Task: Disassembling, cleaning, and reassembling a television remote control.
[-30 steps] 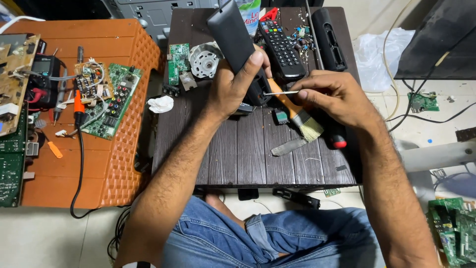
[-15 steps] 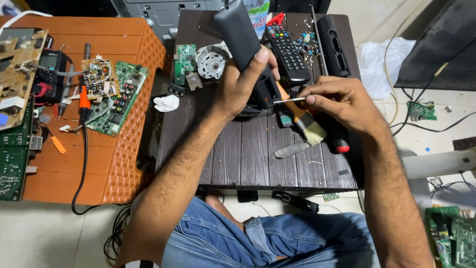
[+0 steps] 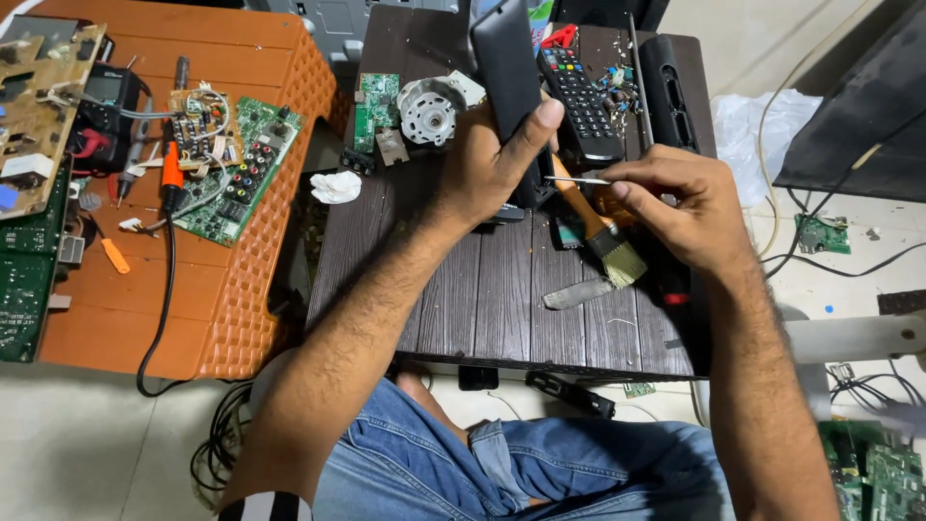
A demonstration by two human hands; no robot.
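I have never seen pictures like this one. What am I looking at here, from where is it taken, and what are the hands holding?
The picture comes from a camera worn on a person's head, looking down at their own two bare hands and their knees in blue jeans. No machine is involved.

The left hand grips a long black casing, held upright. The right hand pinches a thin metal tool whose tip points at the casing's lower end.

They work over a dark slatted table. On it lie a paintbrush, a black remote control, a round grey motor part and a small green circuit board. To the left stands an orange plastic table with more circuit boards and cables.
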